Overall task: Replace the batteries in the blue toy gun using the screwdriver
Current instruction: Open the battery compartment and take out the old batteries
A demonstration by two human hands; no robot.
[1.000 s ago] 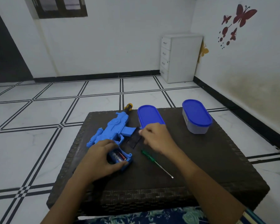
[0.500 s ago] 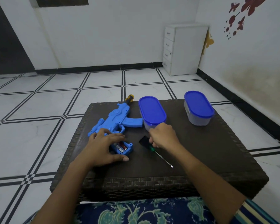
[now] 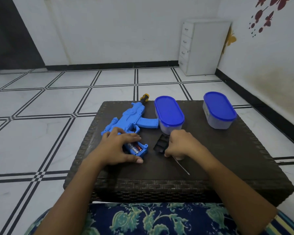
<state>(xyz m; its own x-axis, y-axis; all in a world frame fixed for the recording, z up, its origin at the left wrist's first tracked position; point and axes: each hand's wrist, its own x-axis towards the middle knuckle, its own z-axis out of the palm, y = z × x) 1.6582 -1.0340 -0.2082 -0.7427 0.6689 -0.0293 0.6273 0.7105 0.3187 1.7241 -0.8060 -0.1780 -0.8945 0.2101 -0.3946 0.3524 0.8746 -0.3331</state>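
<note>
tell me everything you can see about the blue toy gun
The blue plastic toy gun lies flat on its side on the dark woven table, muzzle pointing away, where a yellow and black tip shows. A curved magazine juts right, ending close beside a clear blue-lidded container; whether they touch is unclear. At its near end the battery compartment is open, cover off, with batteries showing inside. The left hand rests over that end, fingers spread.

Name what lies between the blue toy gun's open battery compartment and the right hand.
A flat black cover piece lies there, between the blue toy gun and the right hand, close against its fingers; the head view shows it.
</note>
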